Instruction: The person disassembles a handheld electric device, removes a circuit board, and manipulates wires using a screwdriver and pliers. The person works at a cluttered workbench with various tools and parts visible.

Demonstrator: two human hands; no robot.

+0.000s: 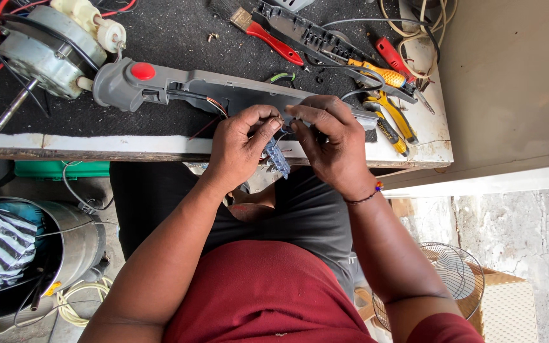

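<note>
Head view: both hands meet at the near edge of the surface (160,143). The left hand (239,149) pinches a small blue-grey switch block (278,157) between thumb and fingers, and the right hand (332,143) pinches its top end, fingers curled. Just beyond lies a long grey housing (211,92) with a red button (142,70). A motor (46,54) sits far left, yellow-handled pliers (392,117) on the right.

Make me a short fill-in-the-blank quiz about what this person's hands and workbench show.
1. Both hands, left hand and right hand, pinch a small ____ plastic part.
2. The round button on the long grey housing is ____.
3. The right wrist wears a beaded ____.
4. The brush on the bench has a ____ handle.

Missing words: blue; red; bracelet; red
</note>
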